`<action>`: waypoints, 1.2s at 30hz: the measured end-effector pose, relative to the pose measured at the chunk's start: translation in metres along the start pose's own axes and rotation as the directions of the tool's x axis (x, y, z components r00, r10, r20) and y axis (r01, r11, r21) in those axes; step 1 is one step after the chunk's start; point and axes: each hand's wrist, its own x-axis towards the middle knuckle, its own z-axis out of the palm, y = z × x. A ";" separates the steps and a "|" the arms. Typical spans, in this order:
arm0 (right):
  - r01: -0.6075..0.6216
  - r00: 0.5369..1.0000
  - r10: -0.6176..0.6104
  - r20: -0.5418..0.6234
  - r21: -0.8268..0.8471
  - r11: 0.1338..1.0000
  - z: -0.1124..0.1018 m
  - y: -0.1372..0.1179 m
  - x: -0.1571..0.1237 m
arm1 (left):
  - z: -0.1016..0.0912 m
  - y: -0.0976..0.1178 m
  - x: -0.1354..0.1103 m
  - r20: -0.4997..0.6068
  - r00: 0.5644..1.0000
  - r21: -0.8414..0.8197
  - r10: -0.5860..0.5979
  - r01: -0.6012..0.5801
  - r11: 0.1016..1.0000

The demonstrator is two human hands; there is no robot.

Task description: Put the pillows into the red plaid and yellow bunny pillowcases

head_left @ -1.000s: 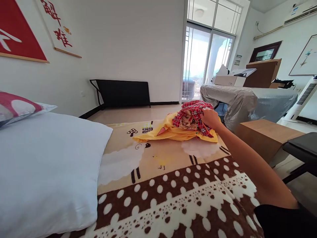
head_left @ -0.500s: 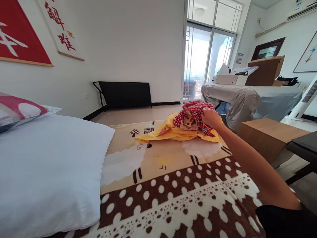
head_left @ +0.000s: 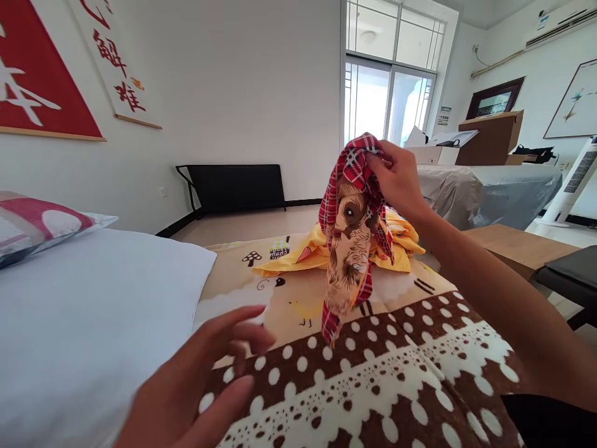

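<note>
My right hand (head_left: 397,178) pinches the top of a red plaid cloth (head_left: 351,233) with a dog picture on it and holds it up above the bed, so it hangs down limp. Behind it a yellow cloth (head_left: 321,252) lies crumpled on the sheep-patterned blanket (head_left: 373,379). My left hand (head_left: 196,392) is low in front, fingers spread and empty, hovering over the blanket beside the white pillow (head_left: 88,323).
A red and white cushion (head_left: 37,218) lies behind the pillow. A wooden box (head_left: 517,246) and a dark seat (head_left: 573,270) stand right of the bed. A plastic-covered sofa (head_left: 489,190) carries cardboard boxes (head_left: 489,137). A black rack (head_left: 233,186) leans on the wall.
My right hand has lifted the plaid cloth off the yellow cloth and pulled it nearer. My left hand has come into view from below.
</note>
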 end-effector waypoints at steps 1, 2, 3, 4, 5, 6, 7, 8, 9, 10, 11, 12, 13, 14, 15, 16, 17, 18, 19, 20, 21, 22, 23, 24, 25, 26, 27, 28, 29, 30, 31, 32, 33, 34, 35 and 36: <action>0.005 0.999 -0.007 0.032 0.066 0.998 0.001 -0.013 0.000 | 0.012 0.008 0.007 0.057 0.998 -0.035 0.013 -0.011 0.999; 0.002 0.998 -0.010 0.066 0.120 0.993 0.003 -0.026 -0.001 | 0.025 0.015 0.014 0.141 0.990 -0.086 0.031 -0.019 0.996; -0.010 0.995 -0.007 0.102 0.165 0.986 0.006 -0.037 -0.002 | 0.040 0.022 0.020 0.190 0.980 -0.104 0.064 -0.045 0.994; -0.031 0.990 0.002 0.138 0.206 0.978 0.008 -0.046 -0.004 | 0.054 0.028 0.024 0.243 0.968 -0.107 0.063 -0.038 0.993; -0.054 0.985 0.012 0.170 0.242 0.969 0.011 -0.054 -0.005 | 0.067 0.032 0.028 0.274 0.960 -0.100 0.056 -0.029 0.995; -0.077 0.980 0.022 0.197 0.272 0.959 0.013 -0.060 -0.006 | 0.078 0.035 0.031 0.277 0.960 -0.085 0.044 -0.021 0.996; -0.097 0.975 0.032 0.219 0.293 0.951 0.014 -0.065 -0.007 | 0.087 0.036 0.034 0.267 0.963 -0.065 0.034 -0.017 0.998; -0.115 0.972 0.045 0.232 0.301 0.947 0.014 -0.069 -0.007 | 0.092 0.035 0.038 0.237 0.971 -0.039 0.038 -0.030 0.999; -0.131 0.969 0.060 0.238 0.296 0.946 0.013 -0.072 -0.006 | 0.095 0.033 0.043 0.195 0.979 -0.002 0.057 -0.058 0.998; -0.145 0.967 0.076 0.242 0.280 0.949 0.010 -0.075 -0.005 | 0.094 0.028 0.049 0.150 0.985 0.049 0.087 -0.095 0.994; -0.157 0.965 0.092 0.247 0.256 0.954 0.007 -0.077 -0.004 | 0.091 0.022 0.055 0.111 0.986 0.111 0.124 -0.137 0.984; -0.166 0.962 0.107 0.253 0.228 0.959 0.002 -0.079 -0.002 | 0.086 0.016 0.062 0.083 0.983 0.174 0.166 -0.179 0.968; -0.177 0.958 0.122 0.260 0.200 0.964 -0.002 -0.081 -0.001 | 0.080 0.011 0.068 0.056 0.977 0.219 0.206 -0.214 0.952; -0.191 0.954 0.140 0.267 0.176 0.966 -0.007 -0.083 0.000 | 0.073 0.008 0.072 0.020 0.971 0.242 0.240 -0.237 0.941; -0.212 0.949 0.164 0.271 0.160 0.964 -0.010 -0.085 0.001 | 0.066 0.007 0.074 -0.036 0.961 0.245 0.274 -0.257 0.935; -0.239 0.944 0.193 0.267 0.154 0.959 -0.012 -0.087 0.001 | 0.061 0.010 0.073 -0.112 0.941 0.237 0.320 -0.288 0.928; -0.271 0.940 0.224 0.259 0.163 0.949 -0.012 -0.088 0.001 | 0.058 0.017 0.068 -0.193 0.903 0.229 0.384 -0.339 0.913; -0.307 0.933 0.256 0.251 0.188 0.933 -0.010 -0.090 0.001 | 0.057 0.027 0.061 -0.257 0.847 0.234 0.465 -0.412 0.881; -0.344 0.925 0.287 0.250 0.228 0.911 -0.006 -0.093 0.000 | 0.059 0.040 0.052 -0.285 0.778 0.255 0.560 -0.501 0.827; -0.381 0.914 0.315 0.255 0.279 0.881 -0.002 -0.095 -0.001 | 0.064 0.054 0.042 -0.253 0.715 0.273 0.651 -0.593 0.758; -0.416 0.902 0.337 0.269 0.334 0.846 0.003 -0.099 -0.001 | 0.071 0.067 0.032 -0.187 0.677 0.276 0.712 -0.659 0.700; -0.447 0.890 0.353 0.290 0.390 0.805 0.008 -0.102 -0.002 | 0.079 0.078 0.024 -0.125 0.663 0.284 0.739 -0.689 0.666; -0.473 0.877 0.363 0.314 0.439 0.764 0.011 -0.106 -0.001 | 0.088 0.086 0.019 -0.066 0.660 0.312 0.748 -0.699 0.644; -0.495 0.867 0.371 0.334 0.482 0.723 0.013 -0.110 -0.001 | 0.097 0.091 0.016 -0.025 0.673 0.355 0.739 -0.685 0.636; -0.512 0.858 0.379 0.346 0.517 0.686 0.012 -0.114 0.000 | 0.103 0.092 0.017 -0.008 0.689 0.418 0.724 -0.656 0.629; -0.524 0.851 0.392 0.348 0.545 0.654 0.009 -0.118 0.002 | 0.108 0.089 0.021 -0.012 0.702 0.490 0.712 -0.617 0.616; -0.532 0.846 0.409 0.341 0.566 0.629 0.004 -0.121 0.004 | 0.109 0.084 0.027 -0.029 0.707 0.561 0.707 -0.574 0.597; -0.536 0.843 0.428 0.326 0.582 0.611 -0.003 -0.124 0.005 | 0.107 0.076 0.036 -0.055 0.697 0.627 0.715 -0.534 0.568; -0.535 0.841 0.447 0.305 0.594 0.601 -0.012 -0.126 0.007 | 0.103 0.067 0.046 -0.075 0.676 0.683 0.733 -0.501 0.531; -0.529 0.841 0.464 0.278 0.605 0.596 -0.021 -0.127 0.009 | 0.095 0.057 0.056 -0.084 0.649 0.730 0.756 -0.477 0.490; -0.515 0.845 0.474 0.247 0.614 0.598 -0.031 -0.127 0.011 | 0.086 0.049 0.066 -0.085 0.620 0.766 0.780 -0.460 0.449; -0.496 0.852 0.479 0.212 0.622 0.606 -0.042 -0.126 0.013 | 0.074 0.041 0.076 -0.089 0.592 0.792 0.801 -0.445 0.418; -0.472 0.861 0.478 0.175 0.627 0.620 -0.051 -0.124 0.015 | 0.062 0.034 0.086 -0.094 0.563 0.811 0.821 -0.435 0.391; -0.442 0.872 0.472 0.134 0.630 0.638 -0.060 -0.121 0.017 | 0.050 0.029 0.094 -0.107 0.541 0.822 0.834 -0.424 0.380; -0.407 0.887 0.452 0.098 0.631 0.661 -0.068 -0.118 0.019 | 0.038 0.026 0.100 -0.135 0.533 0.825 0.835 -0.406 0.393; -0.374 0.902 0.426 0.073 0.626 0.684 -0.075 -0.115 0.021 | 0.027 0.025 0.106 -0.166 0.541 0.822 0.824 -0.386 0.419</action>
